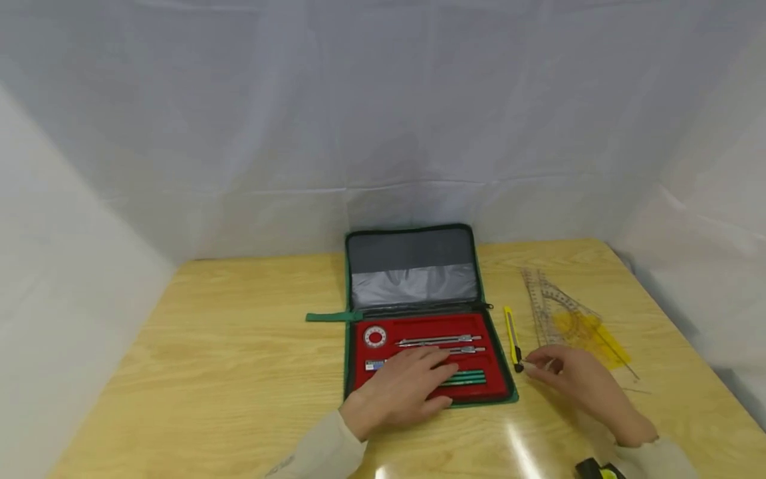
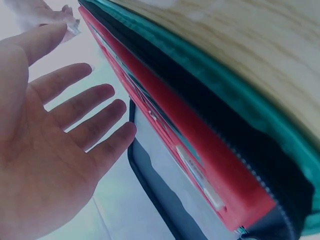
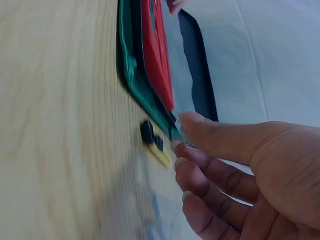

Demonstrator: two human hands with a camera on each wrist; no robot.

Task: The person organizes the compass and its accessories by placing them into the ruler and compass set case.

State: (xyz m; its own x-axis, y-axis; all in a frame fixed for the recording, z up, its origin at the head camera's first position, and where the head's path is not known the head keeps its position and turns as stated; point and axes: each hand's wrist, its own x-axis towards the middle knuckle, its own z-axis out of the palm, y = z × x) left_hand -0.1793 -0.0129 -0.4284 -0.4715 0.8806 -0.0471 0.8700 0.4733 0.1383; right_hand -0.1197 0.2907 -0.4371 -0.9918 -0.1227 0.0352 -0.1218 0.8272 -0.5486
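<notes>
An open green zip case (image 1: 349,346) lies mid-table, its red tray (image 1: 419,327) holding metal compasses (image 1: 439,341), green pencils (image 1: 469,378) and a round red-and-white disc (image 1: 374,336). My left hand (image 1: 413,382) lies flat over the tray's near half with straight fingers; in the left wrist view the left hand (image 2: 60,140) spreads beside the red tray (image 2: 200,150). My right hand (image 1: 568,372) sits right of the case by the black end of a yellow utility knife (image 1: 511,332). In the right wrist view the right hand (image 3: 235,165) pinches a small clear piece between thumb and forefinger, close to the knife (image 3: 152,140).
Clear set squares and a protractor (image 1: 553,303) lie to the right, with a yellow triangle (image 1: 589,332) over them. The case lid (image 1: 411,266) lies open toward the back, and a green strap (image 1: 332,317) sticks out left. White sheets wall the wooden table (image 1: 227,346). A black-and-yellow object (image 1: 598,471) shows at the bottom right.
</notes>
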